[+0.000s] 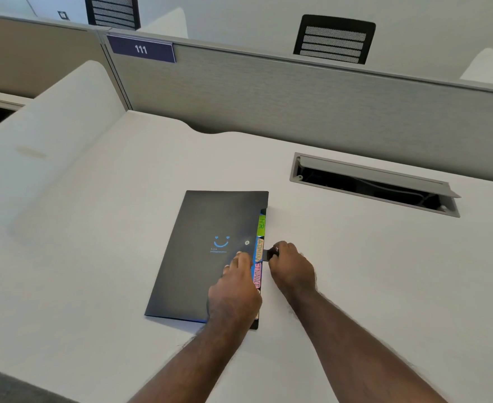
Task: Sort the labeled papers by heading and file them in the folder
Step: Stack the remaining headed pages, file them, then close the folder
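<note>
A black folder [204, 254] with a blue smiley face lies closed on the white desk [94, 257]. Along its right edge stick out coloured tabs: a green one reading HR [261, 222], an orange ADMIN tab [259, 253] and a pink FINANCE tab [257, 276]. My left hand [236, 289] presses flat on the folder's cover near the right edge. My right hand [290, 266] is just right of the folder and pinches the black closure strap [270, 253] that comes off its edge. A round snap [247, 243] shows on the cover. No loose papers are in view.
An open grey cable hatch [374, 186] is set into the desk at the right rear. A grey partition [297, 94] with a "111" sign [141, 49] closes the back. A white side divider [50, 132] stands at the left. Black chairs show beyond the partition.
</note>
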`<state>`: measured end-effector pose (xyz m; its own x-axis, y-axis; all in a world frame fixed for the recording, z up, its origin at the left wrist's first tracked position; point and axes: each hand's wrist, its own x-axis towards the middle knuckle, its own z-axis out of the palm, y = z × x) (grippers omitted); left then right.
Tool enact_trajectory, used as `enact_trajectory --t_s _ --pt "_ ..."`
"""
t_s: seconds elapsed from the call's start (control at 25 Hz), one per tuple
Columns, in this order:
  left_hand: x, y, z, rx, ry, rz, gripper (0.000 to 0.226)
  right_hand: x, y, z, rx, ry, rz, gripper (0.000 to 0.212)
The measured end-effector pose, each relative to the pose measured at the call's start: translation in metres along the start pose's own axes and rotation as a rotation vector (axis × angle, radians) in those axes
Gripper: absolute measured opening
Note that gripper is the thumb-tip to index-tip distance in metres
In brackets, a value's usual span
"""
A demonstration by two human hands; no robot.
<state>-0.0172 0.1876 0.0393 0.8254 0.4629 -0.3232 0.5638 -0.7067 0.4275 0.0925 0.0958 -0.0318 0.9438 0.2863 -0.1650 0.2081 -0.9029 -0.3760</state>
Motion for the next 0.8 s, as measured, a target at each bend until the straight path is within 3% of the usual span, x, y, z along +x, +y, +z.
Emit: enact_trajectory --t_s 0.12,0.32,0.56,0.8 --pt "0.006 -0.007 0.010 0.078 0.024 0.035 0.039 -0.002 0.003 0.000 0.106 0.004 0.065 0.025" --pt "0.043 -0.057 0.025 0.315 -0.154 0.074 0.060 -0.008 0.003 -0.004 0.195 0.048 -0.076 0.031" --pt "0.050 -0.069 0.032 0.288 -0.221 0.085 0.064 -0.012 0.000 -0.001 -0.025 -0.051 -0.316 0.060" --pt "0.051 -0.071 0.034 0.284 -0.229 0.081 0.065 -0.007 -0.004 0.004 -0.314 0.016 -0.424 0.053"
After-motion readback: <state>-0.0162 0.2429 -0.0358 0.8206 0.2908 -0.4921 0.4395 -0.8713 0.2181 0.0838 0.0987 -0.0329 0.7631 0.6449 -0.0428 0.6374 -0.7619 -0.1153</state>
